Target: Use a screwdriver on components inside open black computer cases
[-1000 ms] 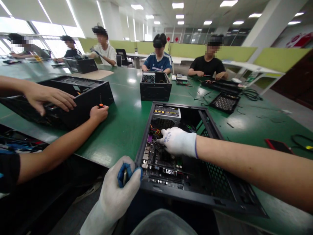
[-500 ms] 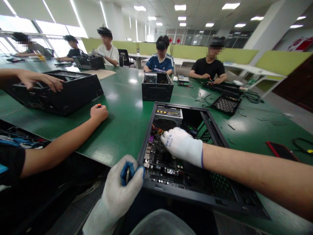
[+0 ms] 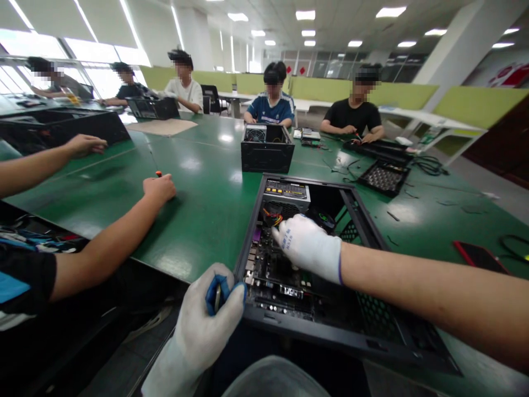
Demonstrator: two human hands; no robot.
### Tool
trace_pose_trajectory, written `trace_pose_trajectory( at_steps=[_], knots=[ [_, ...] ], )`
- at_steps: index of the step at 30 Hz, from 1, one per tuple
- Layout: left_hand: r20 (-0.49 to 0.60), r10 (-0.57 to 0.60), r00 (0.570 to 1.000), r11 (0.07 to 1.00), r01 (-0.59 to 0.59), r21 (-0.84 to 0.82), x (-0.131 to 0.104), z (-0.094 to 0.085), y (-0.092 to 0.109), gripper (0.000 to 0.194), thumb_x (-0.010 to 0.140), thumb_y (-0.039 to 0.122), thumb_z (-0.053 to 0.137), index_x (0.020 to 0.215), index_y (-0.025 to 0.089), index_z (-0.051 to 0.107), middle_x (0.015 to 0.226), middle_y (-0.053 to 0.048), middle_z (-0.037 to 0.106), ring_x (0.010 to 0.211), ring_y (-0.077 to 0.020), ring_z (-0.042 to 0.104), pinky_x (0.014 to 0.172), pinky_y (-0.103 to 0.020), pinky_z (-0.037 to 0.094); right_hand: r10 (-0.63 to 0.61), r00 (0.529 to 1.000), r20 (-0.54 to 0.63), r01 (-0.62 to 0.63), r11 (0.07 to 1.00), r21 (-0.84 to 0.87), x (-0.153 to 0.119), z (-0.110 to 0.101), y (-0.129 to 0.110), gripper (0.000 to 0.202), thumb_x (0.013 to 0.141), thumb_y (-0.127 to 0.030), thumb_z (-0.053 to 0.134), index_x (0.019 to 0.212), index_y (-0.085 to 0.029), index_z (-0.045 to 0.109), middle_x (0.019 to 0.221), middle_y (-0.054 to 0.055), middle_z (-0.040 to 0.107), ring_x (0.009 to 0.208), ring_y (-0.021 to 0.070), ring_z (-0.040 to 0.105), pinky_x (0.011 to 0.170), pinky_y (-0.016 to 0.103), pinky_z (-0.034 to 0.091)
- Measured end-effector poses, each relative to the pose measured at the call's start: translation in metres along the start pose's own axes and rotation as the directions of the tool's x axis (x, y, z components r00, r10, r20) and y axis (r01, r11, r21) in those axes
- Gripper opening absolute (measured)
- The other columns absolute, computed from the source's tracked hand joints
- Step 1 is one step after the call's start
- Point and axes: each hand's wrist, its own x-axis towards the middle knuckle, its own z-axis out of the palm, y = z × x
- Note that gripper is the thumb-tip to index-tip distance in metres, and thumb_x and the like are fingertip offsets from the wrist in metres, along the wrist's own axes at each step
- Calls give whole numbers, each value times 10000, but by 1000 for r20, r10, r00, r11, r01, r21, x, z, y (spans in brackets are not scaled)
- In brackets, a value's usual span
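An open black computer case [image 3: 318, 328] lies in front of me, with its motherboard [image 3: 270, 259] exposed. My right hand [image 3: 303, 242], in a white glove, reaches inside over the board. Its fingers are pressed together beside a bundle of coloured wires [image 3: 273, 218]; whatever they hold is hidden. Past the wires sits the power supply [image 3: 286, 192]. My left hand [image 3: 209, 311], in a white glove with blue fingertips, is curled at the near left edge of the case. A slim, metallic-looking piece [image 3: 217, 298] shows inside the curl, too little to name.
To the left, a co-worker's hand [image 3: 161, 188] holds an orange-handled screwdriver; that person's other hand is raised near another black case [image 3: 103, 129]. A small case [image 3: 266, 157] stands ahead. Rightward lie a drive cage [image 3: 384, 175], loose cables [image 3: 430, 164] and a red-edged phone [image 3: 479, 256].
The co-worker's case on the left has moved away to the left, and that person's upper hand has come off it. My hands hold nearly the same positions.
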Motion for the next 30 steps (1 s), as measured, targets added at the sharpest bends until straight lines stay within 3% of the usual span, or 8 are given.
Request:
trace_pose_trajectory(
  at_steps=[5,10,15,18,24,30],
  knots=[
    [17,-13,1000,1000,13,-19,0,-1,0,312,966,345,556,704,239,423,616,66,383,536,-105,389,494,-222,351,125,992,-15,-126,992,-13,-35,5,4,498,947,-177,560,1424,-33,578,1073,245,754,907,344,754,707,408,520],
    [19,15,1000,1000,-15,-19,-1,-1,-2,315,975,338,563,713,239,419,625,71,378,535,-99,386,490,-214,351,201,976,-81,-202,979,-6,-52,23,32,525,1000,-324,535,1437,-34,555,1099,244,740,939,355,738,748,425,507],
    [-2,25,1000,1000,-25,-7,0,0,-1,305,967,316,567,709,236,426,622,69,402,536,-98,402,493,-212,357,239,960,-146,-242,970,-4,-48,38,65,431,1038,-390,449,1257,-79,651,1094,218,730,973,344,719,776,406,472],
    [-4,17,1000,1000,-17,-13,0,0,-1,305,963,322,573,708,235,430,615,68,403,535,-100,405,491,-215,354,219,966,-135,-218,976,24,-44,41,78,454,1030,-417,467,1292,-88,638,1158,202,722,1008,338,706,800,398,469],
    [-12,9,1000,1000,-9,-9,-2,-1,-1,308,962,335,568,703,236,436,608,70,390,528,-101,396,481,-211,355,192,980,-49,-187,979,83,-36,43,92,483,1041,-432,446,1328,-96,642,1202,200,708,1027,294,703,861,363,463],
    [-14,2,1000,1000,-2,11,-3,-1,-2,317,969,358,558,705,237,432,619,71,377,529,-100,392,485,-207,359,190,979,78,-191,982,2,-25,50,101,431,1000,-393,494,1244,-118,719,1261,208,698,1101,319,685,911,418,448]
  ],
)
